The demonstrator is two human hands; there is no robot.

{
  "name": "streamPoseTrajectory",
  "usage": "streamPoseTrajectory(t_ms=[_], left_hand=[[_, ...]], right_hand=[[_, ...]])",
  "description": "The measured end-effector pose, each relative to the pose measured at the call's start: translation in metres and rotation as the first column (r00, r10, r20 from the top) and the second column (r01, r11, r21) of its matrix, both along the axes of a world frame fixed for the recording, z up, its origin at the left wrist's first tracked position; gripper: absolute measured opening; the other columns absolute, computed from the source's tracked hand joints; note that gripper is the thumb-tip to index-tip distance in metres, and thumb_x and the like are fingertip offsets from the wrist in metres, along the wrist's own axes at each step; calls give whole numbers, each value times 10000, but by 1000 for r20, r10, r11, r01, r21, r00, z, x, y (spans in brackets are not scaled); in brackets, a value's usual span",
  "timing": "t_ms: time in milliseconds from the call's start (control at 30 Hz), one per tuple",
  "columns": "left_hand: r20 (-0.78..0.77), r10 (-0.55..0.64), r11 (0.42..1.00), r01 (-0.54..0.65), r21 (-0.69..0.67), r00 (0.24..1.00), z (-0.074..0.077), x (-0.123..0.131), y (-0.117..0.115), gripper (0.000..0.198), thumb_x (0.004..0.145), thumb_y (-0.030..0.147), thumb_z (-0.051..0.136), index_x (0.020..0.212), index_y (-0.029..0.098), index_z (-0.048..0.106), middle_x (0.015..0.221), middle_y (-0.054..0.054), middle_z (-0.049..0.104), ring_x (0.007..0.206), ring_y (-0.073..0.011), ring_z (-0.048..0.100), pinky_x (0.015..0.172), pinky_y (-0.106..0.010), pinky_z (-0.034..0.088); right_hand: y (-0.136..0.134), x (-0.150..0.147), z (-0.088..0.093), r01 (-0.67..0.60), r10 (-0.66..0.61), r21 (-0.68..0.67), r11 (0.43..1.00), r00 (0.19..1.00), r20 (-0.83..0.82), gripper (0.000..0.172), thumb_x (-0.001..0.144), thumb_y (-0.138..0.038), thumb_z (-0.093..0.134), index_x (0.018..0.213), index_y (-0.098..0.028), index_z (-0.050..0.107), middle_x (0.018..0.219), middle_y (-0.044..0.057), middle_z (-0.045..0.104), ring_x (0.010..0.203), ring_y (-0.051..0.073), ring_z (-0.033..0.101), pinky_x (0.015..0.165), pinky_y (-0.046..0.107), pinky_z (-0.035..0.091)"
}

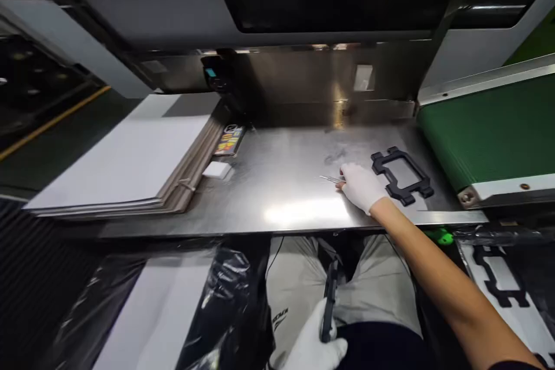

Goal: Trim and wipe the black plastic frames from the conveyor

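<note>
My right hand (pixel 362 186), in a white glove, rests low over the steel bench. It is closed around a pair of metal tweezers (pixel 330 178), whose tips point left. Just right of it lies a black plastic frame (pixel 405 175) with a rectangular opening and stubby corner tabs. Down over my lap, my left hand (pixel 314 338), gloved as well, grips a black plastic part (pixel 330 300). That part is held upright and shows nearly edge-on, so its full outline is hidden.
White-topped sheets (pixel 143 144) are stacked at left, beside a small white block (pixel 217 170) and a colourful phone (pixel 230 140). A green conveyor belt (pixel 494 127) borders the steel bench (pixel 277 185) at right. Below it lie more black frames (pixel 503 274). Plastic-wrapped sheets (pixel 156 312) sit lower left.
</note>
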State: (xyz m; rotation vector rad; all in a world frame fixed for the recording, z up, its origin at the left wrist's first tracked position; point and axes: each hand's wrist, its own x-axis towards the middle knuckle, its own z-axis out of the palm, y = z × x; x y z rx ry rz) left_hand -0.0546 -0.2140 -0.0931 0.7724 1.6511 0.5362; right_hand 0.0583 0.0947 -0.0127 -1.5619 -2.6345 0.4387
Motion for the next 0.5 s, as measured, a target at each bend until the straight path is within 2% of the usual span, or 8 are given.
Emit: streamPoseTrajectory(t_ms=[67, 133, 233, 300, 333, 400, 433, 500], left_hand=[[-42, 74, 997, -72, 35, 996, -10, -1, -13, 234, 731, 251, 649, 928, 236, 525, 829, 10, 473, 754, -184, 450, 776, -347, 396], [-2, 150, 986, -150, 70, 989, -17, 0, -22, 235, 736, 248, 635, 906, 227, 473, 825, 7, 429, 753, -180, 427, 759, -337, 395], [31, 206, 972, -208, 109, 978, -23, 3, -26, 226, 752, 242, 607, 926, 214, 466, 849, 1, 430, 786, -179, 444, 770, -323, 415], [51, 197, 970, -202, 135, 979, -26, 4, -22, 220, 766, 226, 579, 957, 206, 471, 868, 4, 436, 800, -169, 439, 782, -314, 416], [65, 183, 970, -191, 149, 981, -28, 5, -20, 229, 770, 215, 569, 982, 201, 486, 875, 6, 436, 805, -165, 433, 787, -311, 416], [95, 157, 972, -171, 162, 983, -30, 6, -14, 325, 770, 194, 556, 1095, 191, 546, 884, 8, 434, 815, -164, 428, 800, -309, 426], [108, 142, 972, -159, 175, 984, -31, 7, -11, 408, 770, 184, 550, 1177, 186, 573, 893, 7, 441, 825, -166, 435, 813, -312, 438], [124, 100, 970, -124, 208, 987, -33, 9, -5, 539, 770, 161, 536, 1305, 177, 599, 920, 0, 474, 852, -171, 463, 850, -323, 466]], right_hand=[[10, -13, -9, -18, 20, -61, 998, 999, 39, 316, 1038, -277, 668, 1291, -87, 675, 1279, 214, 704, 1159, 343, 690, 963, 383, 514], [5, -11, -15, -30, 36, -90, 995, 997, 70, 255, 1055, -234, 600, 1246, -85, 681, 1226, 230, 717, 1103, 342, 711, 932, 384, 516], [-24, 18, -19, 0, 10, -116, 993, 997, 82, 282, 1098, -212, 441, 1254, -95, 645, 1157, 228, 724, 1036, 326, 719, 920, 397, 517], [-52, 48, -21, -32, 15, -258, 965, 998, -66, 317, 1139, -306, 392, 1275, -150, 631, 1112, 154, 735, 949, 263, 707, 904, 368, 523], [-69, 65, -23, -93, 25, -369, 925, 982, -185, 357, 1158, -403, 384, 1289, -183, 633, 1107, 116, 735, 924, 234, 694, 906, 353, 526], [-108, 93, -30, -272, 39, -557, 785, 919, -393, 509, 1151, -619, 371, 1314, -225, 648, 1131, 81, 725, 942, 224, 674, 922, 354, 532], [-130, 103, -36, -356, 40, -607, 710, 882, -470, 576, 1141, -685, 346, 1286, -225, 662, 1154, 81, 716, 999, 231, 669, 957, 361, 526], [-174, 113, -52, -398, -27, -671, 626, 848, -529, 614, 1145, -705, 310, 1129, -204, 665, 1095, 80, 697, 1012, 231, 650, 937, 352, 511]])
